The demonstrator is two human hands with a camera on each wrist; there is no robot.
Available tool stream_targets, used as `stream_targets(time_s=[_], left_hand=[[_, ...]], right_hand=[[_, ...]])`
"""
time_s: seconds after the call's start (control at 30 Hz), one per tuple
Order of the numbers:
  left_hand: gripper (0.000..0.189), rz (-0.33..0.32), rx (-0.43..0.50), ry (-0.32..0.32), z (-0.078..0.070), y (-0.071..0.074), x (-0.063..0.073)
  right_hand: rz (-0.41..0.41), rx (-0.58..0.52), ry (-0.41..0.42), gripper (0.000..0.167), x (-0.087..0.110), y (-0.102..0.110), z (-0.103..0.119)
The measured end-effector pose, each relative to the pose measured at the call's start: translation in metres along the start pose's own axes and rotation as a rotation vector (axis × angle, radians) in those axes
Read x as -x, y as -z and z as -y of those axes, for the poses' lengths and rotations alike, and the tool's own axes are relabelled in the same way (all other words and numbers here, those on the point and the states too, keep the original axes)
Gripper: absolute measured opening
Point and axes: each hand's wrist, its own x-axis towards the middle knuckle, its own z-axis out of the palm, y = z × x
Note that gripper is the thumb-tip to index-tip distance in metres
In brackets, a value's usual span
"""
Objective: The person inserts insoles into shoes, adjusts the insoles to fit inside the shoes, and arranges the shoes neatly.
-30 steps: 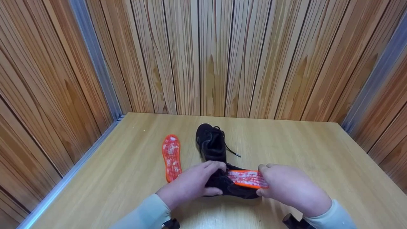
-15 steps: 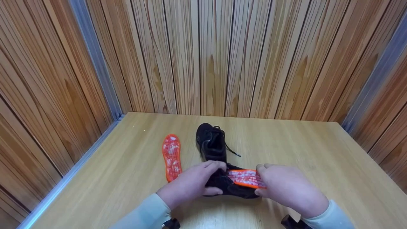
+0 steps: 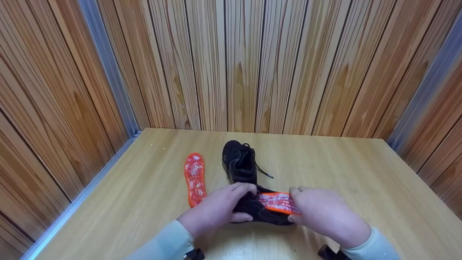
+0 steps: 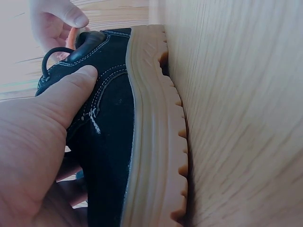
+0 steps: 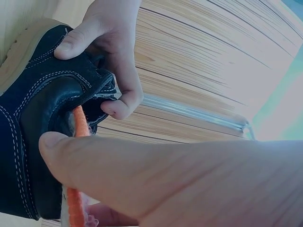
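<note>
A black shoe (image 3: 267, 216) with pale stitching and a tan ridged sole (image 4: 154, 118) stands crosswise on the table, toe to the left. My left hand (image 3: 222, 204) grips its front part, thumb on the near side and fingers over the top by the lace and tongue. An insole (image 3: 276, 202), mottled red and white with an orange edge, is partly inside the shoe's opening. Its heel end is in my right hand (image 3: 330, 213), which pinches it between thumb and fingers. In the right wrist view the orange edge (image 5: 80, 123) slants into the opening; the front end is hidden inside.
Another black shoe (image 3: 240, 162) stands behind, toe away, its lace trailing right. A matching insole (image 3: 195, 177) lies flat to the left. Wood-panelled walls (image 3: 242, 65) enclose the back and sides of the wooden table (image 3: 343, 162).
My right hand has moved slightly left with the insole, so a bit less of it shows outside the shoe. The left hand and the other things have stayed put.
</note>
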Motion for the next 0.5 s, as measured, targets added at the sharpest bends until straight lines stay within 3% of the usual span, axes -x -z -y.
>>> stream_targets(time_s=[0.23, 0.5], left_hand=[[0.06, 0.011, 0.007, 0.015, 0.0005, 0.0004, 0.0004], [0.065, -0.021, -0.017, -0.028, 0.0013, -0.0008, 0.0004]], right_hand=[[-0.035, 0.013, 0.018, 0.063, 0.0, -0.0028, 0.0004], [-0.062, 0.031, 0.016, 0.064, 0.0008, -0.0049, 0.0017]])
